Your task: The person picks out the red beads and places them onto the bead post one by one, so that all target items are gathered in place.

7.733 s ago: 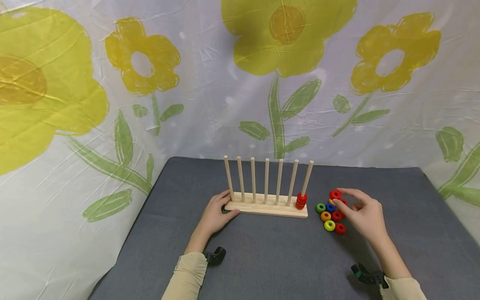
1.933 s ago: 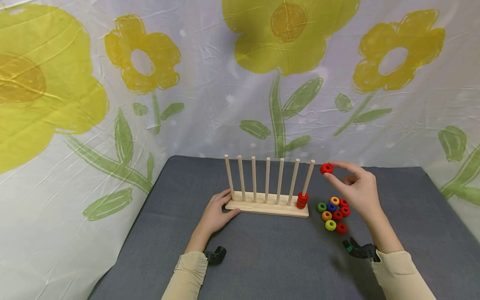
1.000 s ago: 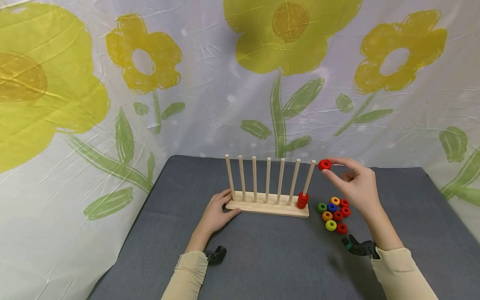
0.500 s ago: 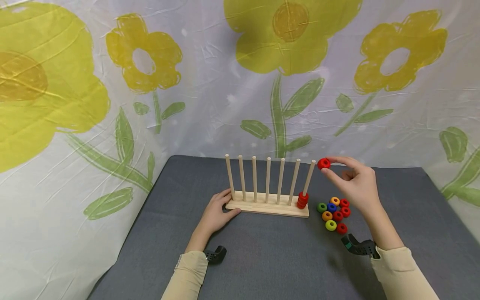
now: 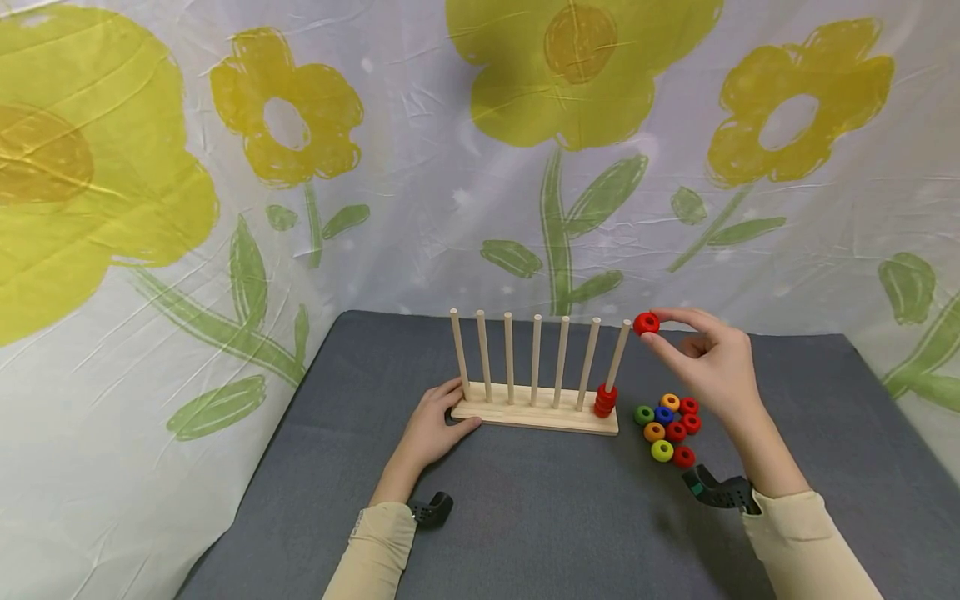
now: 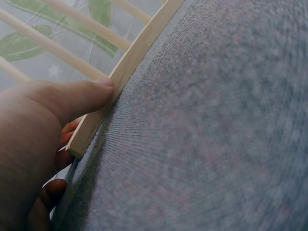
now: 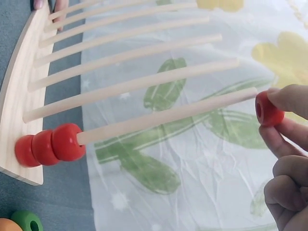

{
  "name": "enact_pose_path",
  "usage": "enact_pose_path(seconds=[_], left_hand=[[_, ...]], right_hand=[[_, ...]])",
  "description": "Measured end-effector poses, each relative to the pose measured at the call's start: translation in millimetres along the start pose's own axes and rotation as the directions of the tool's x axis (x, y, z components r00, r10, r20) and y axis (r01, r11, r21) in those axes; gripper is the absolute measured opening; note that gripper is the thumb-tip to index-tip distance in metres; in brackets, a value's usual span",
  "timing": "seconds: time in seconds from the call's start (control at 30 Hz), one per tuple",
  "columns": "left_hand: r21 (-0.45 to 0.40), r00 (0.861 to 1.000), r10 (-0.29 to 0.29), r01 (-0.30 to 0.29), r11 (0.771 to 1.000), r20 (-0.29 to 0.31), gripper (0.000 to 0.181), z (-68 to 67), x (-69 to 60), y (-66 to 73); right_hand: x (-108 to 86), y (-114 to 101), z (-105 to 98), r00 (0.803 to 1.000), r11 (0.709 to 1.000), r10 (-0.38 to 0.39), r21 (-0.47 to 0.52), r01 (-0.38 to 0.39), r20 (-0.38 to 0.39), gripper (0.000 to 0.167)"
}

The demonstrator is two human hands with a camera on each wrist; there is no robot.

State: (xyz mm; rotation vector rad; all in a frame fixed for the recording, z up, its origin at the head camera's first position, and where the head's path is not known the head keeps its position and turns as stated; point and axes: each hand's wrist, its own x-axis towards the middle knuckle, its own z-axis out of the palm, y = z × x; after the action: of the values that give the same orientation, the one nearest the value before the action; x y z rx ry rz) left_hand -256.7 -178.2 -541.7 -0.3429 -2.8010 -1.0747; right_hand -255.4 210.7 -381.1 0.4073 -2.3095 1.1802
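Observation:
A wooden base (image 5: pixel 534 418) (image 6: pixel 134 52) carries several upright pegs. Red beads (image 5: pixel 605 401) (image 7: pixel 47 146) are stacked low on its rightmost peg (image 5: pixel 618 356) (image 7: pixel 168 115). My left hand (image 5: pixel 429 427) (image 6: pixel 33 120) grips the base's left end, thumb on the front edge, other fingers partly hidden behind it. Between thumb and fingertips, my right hand (image 5: pixel 712 360) (image 7: pixel 288 144) pinches a red bead (image 5: pixel 646 324) (image 7: pixel 269 109) in the air, just right of that peg's top. In the right wrist view the bead's hole faces the peg tip; whether they touch I cannot tell.
Loose beads lie on the dark cloth (image 5: pixel 525 517) right of the base: a green one (image 5: pixel 643 415) (image 7: pixel 28 221), a blue one (image 5: pixel 663 416), a yellow one (image 5: pixel 662 451), two orange and several red. Behind the table hangs a flowered curtain (image 5: pixel 420 208).
My right hand has lifted a red bead from the loose group to peg-top height, then shifted slightly left and up over the last second. My left hand has kept its place on the base.

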Motion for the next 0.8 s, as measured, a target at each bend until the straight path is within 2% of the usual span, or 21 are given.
enact_pose_path(seconds=[0.23, 0.8], left_hand=[[-0.004, 1.000, 0.003, -0.003, 1.000, -0.003, 0.069, -0.3, 0.0, 1.0], [-0.005, 1.000, 0.003, -0.003, 1.000, -0.003, 0.069, 0.3, -0.5, -0.7]], right_hand=[[0.7, -3.8, -1.2, 1.000, 1.000, -0.006, 0.005, 0.006, 0.001, 0.034], [2.4, -7.5, 3.4, 0.999, 0.995, -0.041, 0.088, 0.040, 0.012, 0.034]])
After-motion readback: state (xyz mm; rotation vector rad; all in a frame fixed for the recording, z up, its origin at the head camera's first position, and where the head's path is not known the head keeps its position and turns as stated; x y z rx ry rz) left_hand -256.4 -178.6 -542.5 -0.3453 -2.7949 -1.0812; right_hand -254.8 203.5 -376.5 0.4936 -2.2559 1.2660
